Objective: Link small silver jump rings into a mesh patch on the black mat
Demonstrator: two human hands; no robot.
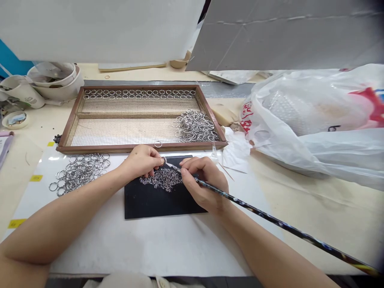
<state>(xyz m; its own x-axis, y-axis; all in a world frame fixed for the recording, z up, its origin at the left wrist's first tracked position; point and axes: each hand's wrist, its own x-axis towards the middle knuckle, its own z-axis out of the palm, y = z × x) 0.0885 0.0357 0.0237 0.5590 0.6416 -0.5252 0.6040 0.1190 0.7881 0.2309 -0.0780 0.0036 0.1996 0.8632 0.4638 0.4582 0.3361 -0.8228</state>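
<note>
Far left on the surface, stacked white bowls and a tipped paper cup sit half cut off by the frame edge, their contents too blurred to make out. Next, a loose pile of metal rings lies just in front of the wooden mesh tray, which carries a neat row of rings along its far edge and a heap of rings in its right corner. Now the left hand: fingers curled down, fingertips pinching something tiny at the top edge of the black mat, what exactly is too small to tell. Right beneath the fingers, a scatter of small silvery pieces lies on the mat. The right hand is closed in a pen grip around a long dark stick, its pale tip reaching to the left fingertips; the stick's far end runs off the lower right corner. A single ring rests on the tray's near rail, just beyond the hands. Further right, a big white plastic bag bulges over the surface, red printing on it, crumpled and unreadable; its contents are hidden. Small yellow labels mark the surface at left, any writing illegible.
</note>
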